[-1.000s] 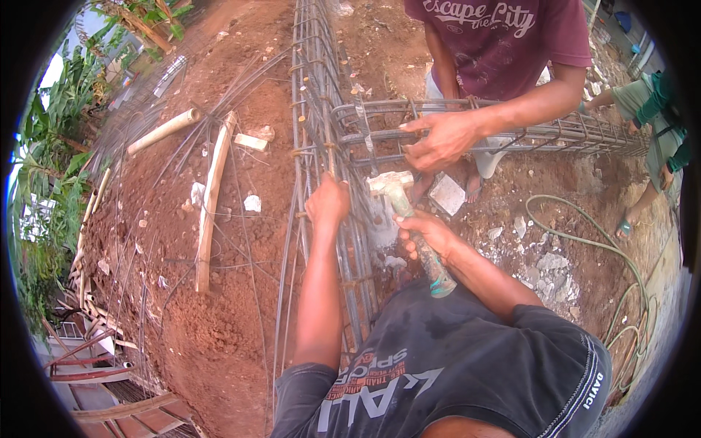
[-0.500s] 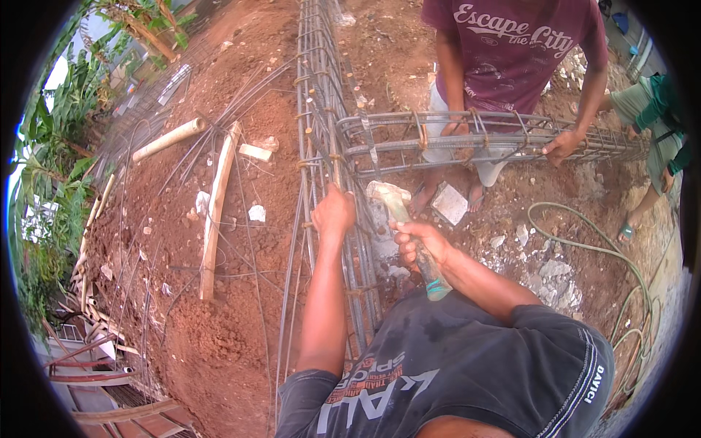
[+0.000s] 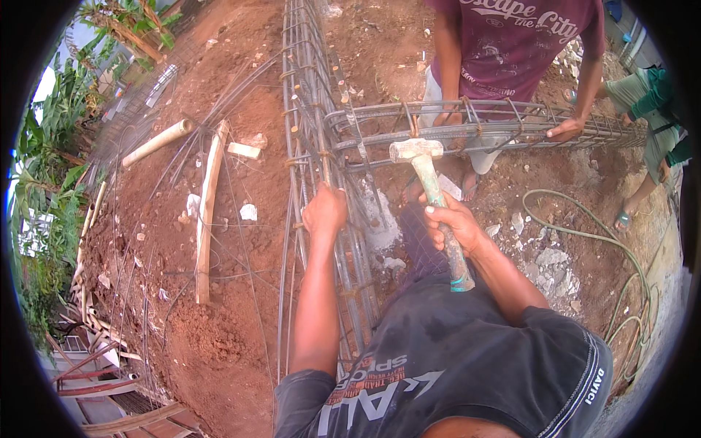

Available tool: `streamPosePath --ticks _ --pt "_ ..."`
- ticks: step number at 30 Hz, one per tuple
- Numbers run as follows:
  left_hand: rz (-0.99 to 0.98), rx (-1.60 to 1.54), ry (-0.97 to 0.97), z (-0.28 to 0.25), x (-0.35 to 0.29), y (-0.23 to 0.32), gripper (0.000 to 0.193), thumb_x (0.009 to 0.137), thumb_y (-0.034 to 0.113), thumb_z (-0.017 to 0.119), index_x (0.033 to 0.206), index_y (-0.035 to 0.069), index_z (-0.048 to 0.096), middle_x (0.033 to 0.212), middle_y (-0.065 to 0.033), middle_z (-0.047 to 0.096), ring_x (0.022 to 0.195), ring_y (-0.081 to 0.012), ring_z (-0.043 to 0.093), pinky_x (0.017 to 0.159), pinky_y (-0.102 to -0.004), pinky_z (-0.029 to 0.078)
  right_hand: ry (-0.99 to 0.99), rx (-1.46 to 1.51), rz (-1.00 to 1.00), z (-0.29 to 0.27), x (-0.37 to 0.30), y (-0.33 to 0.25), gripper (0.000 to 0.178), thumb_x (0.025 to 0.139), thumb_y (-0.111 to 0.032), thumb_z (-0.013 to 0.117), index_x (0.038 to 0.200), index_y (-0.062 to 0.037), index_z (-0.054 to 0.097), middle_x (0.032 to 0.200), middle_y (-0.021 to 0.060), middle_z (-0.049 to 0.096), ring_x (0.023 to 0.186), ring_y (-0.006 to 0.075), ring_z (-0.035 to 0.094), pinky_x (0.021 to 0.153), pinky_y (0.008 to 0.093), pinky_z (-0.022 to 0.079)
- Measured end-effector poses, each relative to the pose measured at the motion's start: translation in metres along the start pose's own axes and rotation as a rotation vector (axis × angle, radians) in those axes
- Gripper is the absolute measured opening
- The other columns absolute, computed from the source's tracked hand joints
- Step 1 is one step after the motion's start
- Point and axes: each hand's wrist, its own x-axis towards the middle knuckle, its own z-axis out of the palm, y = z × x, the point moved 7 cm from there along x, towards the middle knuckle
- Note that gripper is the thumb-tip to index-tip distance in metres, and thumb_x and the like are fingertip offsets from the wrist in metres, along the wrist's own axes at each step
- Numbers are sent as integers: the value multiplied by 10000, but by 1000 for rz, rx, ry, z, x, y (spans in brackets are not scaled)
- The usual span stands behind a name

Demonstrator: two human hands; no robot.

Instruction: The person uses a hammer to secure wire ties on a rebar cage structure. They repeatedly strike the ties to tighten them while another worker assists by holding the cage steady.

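Outdoor site, daylight; I log the brightest patch at upper left, white showing past the leaves. The floor is bare reddish-brown earth (image 3: 241, 332), lumpy and strewn with pale stones. Along the left rim I see dense green foliage (image 3: 47, 171); below it, curved timbers (image 3: 131, 421), bent by the lens. A pale strip (image 3: 668, 230) edges the ground at right; I cannot tell whether it is wall or paving. Whitish rubble (image 3: 551, 270) lies nearer.
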Motion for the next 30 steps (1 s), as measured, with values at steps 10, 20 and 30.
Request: streamPosePath --ticks 10,20,30 --pt "1 -57 -38 1 0 -6 430 927 384 549 1108 -4 589 1028 -285 680 1011 -438 650 901 -522 466 -64 -435 -155 15 12 -64 509 870 -135 651 1303 6 425 811 70 565 502 132 560 436 285 474" --pt "-217 -739 -271 9 24 -3 296 910 267 619 1037 0 603 922 -176 683 875 -308 692 789 -440 515 -111 -439 -436 34 67 -147 577 882 -228 722 1321 13 435 806 41 554 525 102 541 489 256 472" --pt "-213 -752 -83 8 29 5 198 902 211 646 847 41 559 718 -30 557 669 -119 496 630 -334 429 -100 -693 -181 -24 105 -158 596 846 -194 719 1336 37 471 933 56 618 627 88 563 550 240 462"
